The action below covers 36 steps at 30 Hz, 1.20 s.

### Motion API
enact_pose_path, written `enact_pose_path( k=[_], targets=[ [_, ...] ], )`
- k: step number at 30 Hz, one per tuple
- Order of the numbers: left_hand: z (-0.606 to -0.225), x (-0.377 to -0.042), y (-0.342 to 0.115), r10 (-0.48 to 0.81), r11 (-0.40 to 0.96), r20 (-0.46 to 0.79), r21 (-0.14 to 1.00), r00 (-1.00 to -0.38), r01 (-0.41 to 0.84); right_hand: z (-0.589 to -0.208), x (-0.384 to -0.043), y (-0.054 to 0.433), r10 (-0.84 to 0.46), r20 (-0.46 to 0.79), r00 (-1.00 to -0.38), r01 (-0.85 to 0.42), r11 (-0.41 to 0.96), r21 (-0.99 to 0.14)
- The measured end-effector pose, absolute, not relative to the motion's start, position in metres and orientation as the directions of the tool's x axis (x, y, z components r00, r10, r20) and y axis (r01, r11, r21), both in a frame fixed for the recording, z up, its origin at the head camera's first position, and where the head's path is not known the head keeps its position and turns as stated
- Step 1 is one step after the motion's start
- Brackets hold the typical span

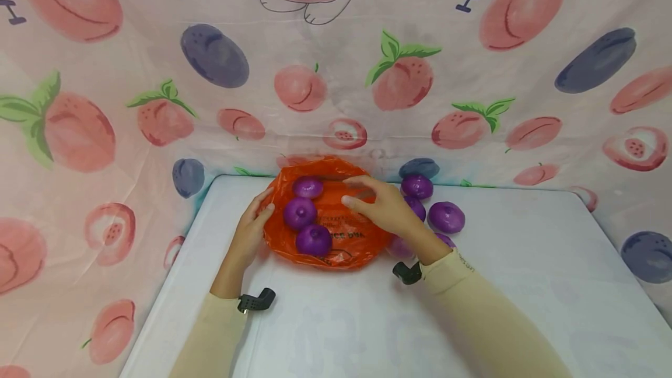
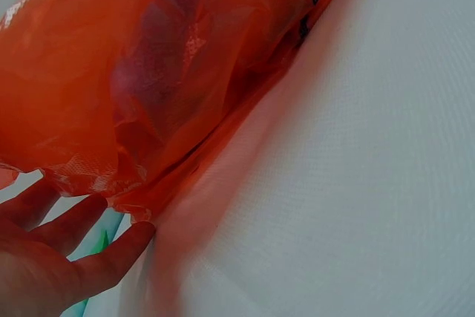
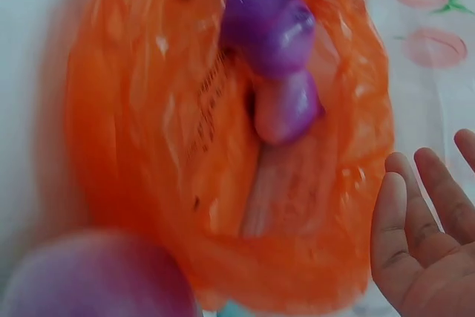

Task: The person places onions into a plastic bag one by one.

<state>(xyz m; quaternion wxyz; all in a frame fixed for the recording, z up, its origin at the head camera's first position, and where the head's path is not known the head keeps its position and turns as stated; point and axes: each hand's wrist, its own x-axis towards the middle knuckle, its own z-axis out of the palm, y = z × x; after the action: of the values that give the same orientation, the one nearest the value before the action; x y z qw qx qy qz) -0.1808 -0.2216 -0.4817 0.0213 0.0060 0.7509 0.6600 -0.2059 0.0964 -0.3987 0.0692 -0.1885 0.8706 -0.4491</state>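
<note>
An orange plastic bag [image 1: 280, 244] with dark print lies spread with its mouth up. Inside it, three purple onions [image 1: 300, 213] sit in a row toward the left; they also show in the right wrist view, where an onion [image 3: 286, 105] is nearest the bag's middle. My left hand [image 1: 249, 231] is at the bag's left side, its extended fingertips against the plastic in the left wrist view. Over the right part of the bag's mouth hovers my right hand [image 1: 380, 203], fingers spread and nothing between them.
Several more purple onions [image 1: 446, 217] are grouped on the white table [image 1: 325, 319] just right of the bag, some partly hidden by my right forearm. A fruit-print cloth [image 1: 325, 34] hangs behind the table's back edge.
</note>
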Motion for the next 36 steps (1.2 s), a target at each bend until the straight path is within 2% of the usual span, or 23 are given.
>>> enact_pose_path(
  k=[12, 21, 30, 36],
  targets=[
    [-0.481, -0.18, -0.22, 0.037, 0.13, -0.024, 0.991, -0.999, -0.019, -0.381, -0.212, 0.154, -0.262, 0.122, -0.957, -0.245, 0.513, -0.822],
    [-0.48, -0.18, -0.22, 0.031, 0.145, -0.032, 0.989, -0.999, -0.028, -0.386, -0.215, 0.205, -0.142, 0.151, -0.978, -0.206, 0.58, -0.788],
    [-0.48, -0.179, -0.22, 0.033, 0.146, -0.03, 0.989, -0.999, -0.025, -0.407, -0.214, 0.254, -0.068, 0.083, -0.994, -0.107, 0.674, -0.731],
    [-0.481, -0.18, -0.22, 0.033, 0.142, -0.023, 0.99, -0.999, -0.018, -0.428, -0.211, 0.276, -0.06, -0.074, -0.995, 0.013, 0.685, -0.729]
  ],
)
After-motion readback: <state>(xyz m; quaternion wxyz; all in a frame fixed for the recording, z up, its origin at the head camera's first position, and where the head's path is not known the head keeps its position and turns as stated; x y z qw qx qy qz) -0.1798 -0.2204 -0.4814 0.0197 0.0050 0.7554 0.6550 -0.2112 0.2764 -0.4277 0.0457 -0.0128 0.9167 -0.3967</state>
